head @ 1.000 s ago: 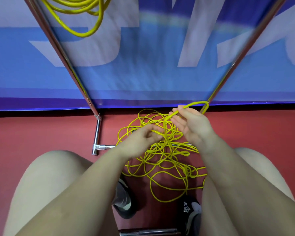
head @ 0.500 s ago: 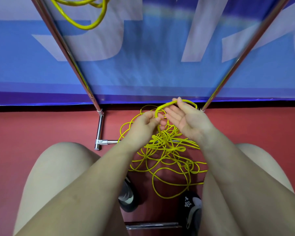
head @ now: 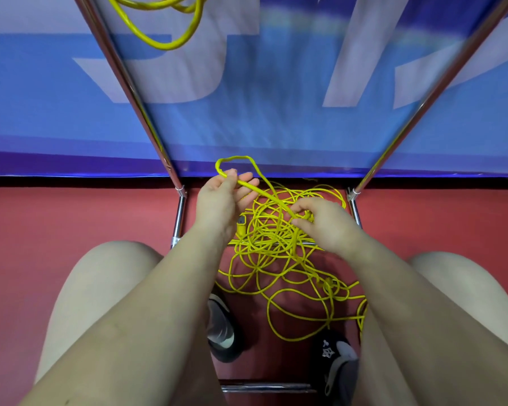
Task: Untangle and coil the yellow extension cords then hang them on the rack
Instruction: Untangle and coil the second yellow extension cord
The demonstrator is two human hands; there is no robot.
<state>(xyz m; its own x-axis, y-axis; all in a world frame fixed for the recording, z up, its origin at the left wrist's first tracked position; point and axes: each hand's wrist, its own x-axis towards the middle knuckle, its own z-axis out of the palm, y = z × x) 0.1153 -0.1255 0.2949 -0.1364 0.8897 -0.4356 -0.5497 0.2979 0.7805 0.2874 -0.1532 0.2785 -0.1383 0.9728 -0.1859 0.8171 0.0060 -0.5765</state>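
A person crouches over a tangled heap of thin yellow extension cord [head: 276, 253] lying on the red floor [head: 71, 230] between the two chrome uprights of a metal rack [head: 135, 89]. The left hand [head: 220, 197] is raised above the pile, its thumb and forefinger pinching a doubled strand of the cord where a small loop [head: 235, 162] stands up against the blue banner with large white lettering [head: 276, 83]; the remaining fingers of that hand lie loosely extended under the strand. From that pinch the strand slants down and to the right to the right hand [head: 323, 221], whose fingers are curled down into the top of the tangle and appear to grip the cord there, though the fingertips themselves are hidden among the loops. A yellow plug end with a dark face [head: 241, 222] lies in the heap just beside the left wrist. Loose loops spill toward the person's feet, reaching near a grey-and-black shoe [head: 222, 326] on the left and a black shoe with a white star mark [head: 335, 356] on the right. High on the left upright, a thicker coil of yellow cord [head: 170, 39] already hangs from the rack, well apart from the pile. A chrome crossbar [head: 264, 386] lies across the floor at the bottom of the scene, between the bare knees.
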